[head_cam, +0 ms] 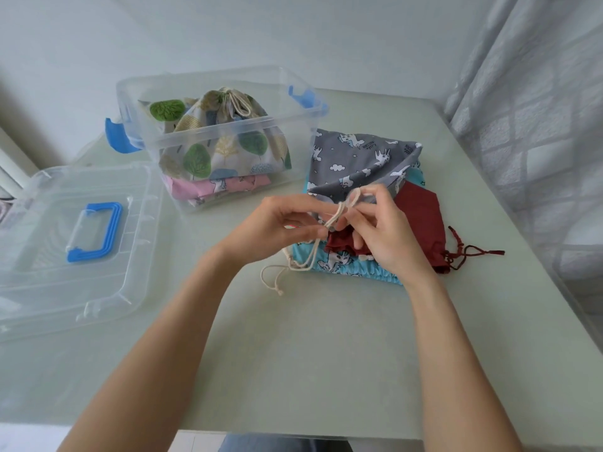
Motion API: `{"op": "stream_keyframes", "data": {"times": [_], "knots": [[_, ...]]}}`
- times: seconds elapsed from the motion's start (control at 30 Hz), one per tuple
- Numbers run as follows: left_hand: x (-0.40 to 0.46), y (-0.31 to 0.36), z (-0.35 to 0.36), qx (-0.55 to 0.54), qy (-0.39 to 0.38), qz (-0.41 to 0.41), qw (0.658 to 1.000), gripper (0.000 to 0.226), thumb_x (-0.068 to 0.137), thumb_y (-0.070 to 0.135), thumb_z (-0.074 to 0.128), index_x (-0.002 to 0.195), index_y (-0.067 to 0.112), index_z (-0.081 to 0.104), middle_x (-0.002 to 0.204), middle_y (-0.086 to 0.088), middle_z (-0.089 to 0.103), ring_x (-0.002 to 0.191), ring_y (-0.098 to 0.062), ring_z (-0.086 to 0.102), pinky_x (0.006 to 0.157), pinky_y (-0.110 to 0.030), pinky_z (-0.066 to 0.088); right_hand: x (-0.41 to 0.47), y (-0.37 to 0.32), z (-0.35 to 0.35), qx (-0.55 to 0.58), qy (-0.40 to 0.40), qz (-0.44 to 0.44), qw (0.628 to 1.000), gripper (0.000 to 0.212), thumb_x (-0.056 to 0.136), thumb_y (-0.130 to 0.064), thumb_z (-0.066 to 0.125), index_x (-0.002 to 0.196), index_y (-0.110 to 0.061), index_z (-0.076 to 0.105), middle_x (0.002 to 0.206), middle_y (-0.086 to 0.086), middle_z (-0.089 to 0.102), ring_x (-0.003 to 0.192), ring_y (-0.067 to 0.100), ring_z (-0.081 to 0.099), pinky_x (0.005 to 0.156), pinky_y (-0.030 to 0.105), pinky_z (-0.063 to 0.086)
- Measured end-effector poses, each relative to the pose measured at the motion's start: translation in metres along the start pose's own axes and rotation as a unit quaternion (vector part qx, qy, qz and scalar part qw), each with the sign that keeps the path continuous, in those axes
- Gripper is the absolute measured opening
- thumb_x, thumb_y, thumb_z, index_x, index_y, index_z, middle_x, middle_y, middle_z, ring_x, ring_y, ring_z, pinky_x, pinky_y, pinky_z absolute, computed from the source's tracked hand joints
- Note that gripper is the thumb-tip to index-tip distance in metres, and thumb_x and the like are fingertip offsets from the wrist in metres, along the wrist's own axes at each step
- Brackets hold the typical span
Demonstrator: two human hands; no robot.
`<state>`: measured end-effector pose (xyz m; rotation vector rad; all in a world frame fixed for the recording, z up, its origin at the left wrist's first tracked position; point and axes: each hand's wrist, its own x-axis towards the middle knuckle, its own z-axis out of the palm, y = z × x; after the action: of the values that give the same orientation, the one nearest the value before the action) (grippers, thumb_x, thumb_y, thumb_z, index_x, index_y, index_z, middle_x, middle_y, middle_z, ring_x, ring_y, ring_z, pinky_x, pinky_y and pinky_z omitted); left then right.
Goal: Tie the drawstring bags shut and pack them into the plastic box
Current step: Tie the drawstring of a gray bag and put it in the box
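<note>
A grey unicorn-print drawstring bag (359,158) lies on top of a pile to the right of the clear plastic box (293,148). My left hand (274,223) and my right hand (388,233) both pinch its cream drawstring (339,212), which forms a loop between my fingers. Under the grey bag lie a dark red bag (424,220) and a light blue bag (342,262), whose cream cord trails toward me. In the box a tree-print bag (225,138), tied at its top, rests on a pink bag (212,187).
The box's clear lid (49,256) with a blue handle (94,233) lies flat at the left. Blue latches hang on both ends of the box. The table (293,353) ends at a wall behind and a curtain (538,125) on the right.
</note>
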<state>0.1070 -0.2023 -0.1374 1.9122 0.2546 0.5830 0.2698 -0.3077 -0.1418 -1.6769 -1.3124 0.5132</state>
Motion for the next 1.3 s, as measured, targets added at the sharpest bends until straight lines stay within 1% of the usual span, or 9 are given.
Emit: {"op": "stream_keyframes", "data": {"times": [0.1, 0.2, 0.3, 0.57, 0.73, 0.9, 1.07, 1.2, 1.3], "knots": [[0.000, 0.000, 0.000, 0.021, 0.011, 0.020, 1.000, 0.044, 0.079, 0.005, 0.067, 0.119, 0.018, 0.056, 0.105, 0.002, 0.056, 0.075, -0.004, 0.063, 0.079, -0.018, 0.052, 0.000, -0.003, 0.001, 0.030, 0.012, 0.013, 0.999, 0.021, 0.094, -0.022, 0.054, 0.110, -0.015, 0.042, 0.076, -0.007, 0.071, 0.048, 0.015, 0.054, 0.053, 0.039, 0.049], [0.001, 0.001, 0.003, 0.047, 0.021, 0.037, 0.998, 0.041, 0.080, 0.008, 0.066, 0.119, 0.019, 0.057, 0.107, 0.001, 0.051, 0.074, -0.008, 0.063, 0.080, -0.022, 0.053, 0.000, -0.005, 0.003, 0.016, 0.031, -0.008, 0.999, 0.006, 0.094, -0.021, 0.056, 0.095, -0.016, 0.058, 0.072, -0.008, 0.071, 0.046, 0.010, 0.052, 0.048, 0.026, 0.045], [0.002, -0.003, 0.004, 0.088, 0.056, 0.057, 0.993, 0.040, 0.081, 0.007, 0.068, 0.117, 0.022, 0.059, 0.113, 0.003, 0.049, 0.074, -0.014, 0.067, 0.079, -0.020, 0.053, -0.001, -0.008, 0.010, 0.018, 0.046, -0.023, 0.999, 0.007, 0.090, -0.017, 0.060, 0.086, -0.017, 0.066, 0.066, -0.005, 0.067, 0.059, 0.003, 0.059, 0.062, 0.015, 0.044], [0.003, -0.006, 0.003, 0.132, 0.082, 0.072, 0.985, 0.041, 0.080, 0.008, 0.071, 0.114, 0.026, 0.060, 0.116, -0.004, 0.050, 0.071, -0.014, 0.066, 0.075, -0.018, 0.053, -0.005, -0.016, 0.010, 0.075, -0.021, -0.021, 0.997, 0.014, 0.090, -0.021, 0.061, 0.099, -0.014, 0.069, 0.087, -0.007, 0.071, 0.084, 0.007, 0.065, 0.079, 0.020, 0.049], [0.003, -0.001, 0.005, 0.174, 0.133, 0.118, 0.969, 0.022, 0.079, 0.016, 0.073, 0.100, 0.016, 0.069, 0.104, -0.002, 0.059, 0.073, -0.008, 0.065, 0.074, -0.020, 0.055, -0.004, -0.016, 0.014, 0.001, 0.068, -0.046, 0.997, 0.014, 0.088, -0.023, 0.065, 0.085, -0.012, 0.072, 0.071, -0.010, 0.069, 0.066, 0.005, 0.062, 0.063, 0.017, 0.045], [0.002, -0.001, 0.000, 0.185, 0.172, 0.084, 0.964, 0.022, 0.078, 0.031, 0.073, 0.095, 0.018, 0.068, 0.091, 0.009, 0.067, 0.082, -0.001, 0.065, 0.074, -0.018, 0.050, -0.004, -0.014, 0.013, -0.005, 0.058, -0.046, 0.997, 0.015, 0.091, -0.022, 0.060, 0.092, -0.016, 0.074, 0.060, -0.022, 0.062, 0.063, -0.002, 0.058, 0.064, 0.011, 0.041], [0.005, -0.006, 0.006, 0.208, 0.201, 0.094, 0.953, 0.004, 0.084, 0.015, 0.068, 0.087, 0.018, 0.069, 0.081, 0.005, 0.067, 0.073, -0.004, 0.061, 0.064, -0.018, 0.050, -0.002, -0.016, 0.014, 0.011, 0.060, -0.013, 0.998, 0.033, 0.093, -0.020, 0.057, 0.060, -0.026, 0.059, 0.053, -0.010, 0.057, 0.049, 0.000, 0.045, 0.053, 0.012, 0.033], [0.007, -0.007, 0.016, 0.002, 0.217, 0.037, 0.975, 0.011, 0.085, 0.009, 0.064, 0.085, 0.020, 0.062, 0.084, 0.008, 0.068, 0.079, -0.011, 0.064, 0.075, -0.025, 0.053, 0.000, -0.019, 0.016, 0.134, 0.070, 0.038, 0.988, 0.021, 0.093, -0.012, 0.055, 0.076, -0.001, 0.062, 0.060, 0.001, 0.059, 0.044, 0.000, 0.045, 0.048, 0.009, 0.033], [0.006, -0.010, 0.020, -0.090, 0.170, -0.004, 0.981, 0.032, 0.078, 0.010, 0.071, 0.106, 0.020, 0.059, 0.099, 0.002, 0.064, 0.088, -0.011, 0.063, 0.086, -0.025, 0.051, -0.002, -0.019, 0.014, 0.212, 0.061, 0.059, 0.974, 0.017, 0.093, -0.008, 0.053, 0.081, 0.003, 0.059, 0.056, -0.004, 0.059, 0.044, 0.002, 0.034, 0.044, 0.011, 0.028]]}}
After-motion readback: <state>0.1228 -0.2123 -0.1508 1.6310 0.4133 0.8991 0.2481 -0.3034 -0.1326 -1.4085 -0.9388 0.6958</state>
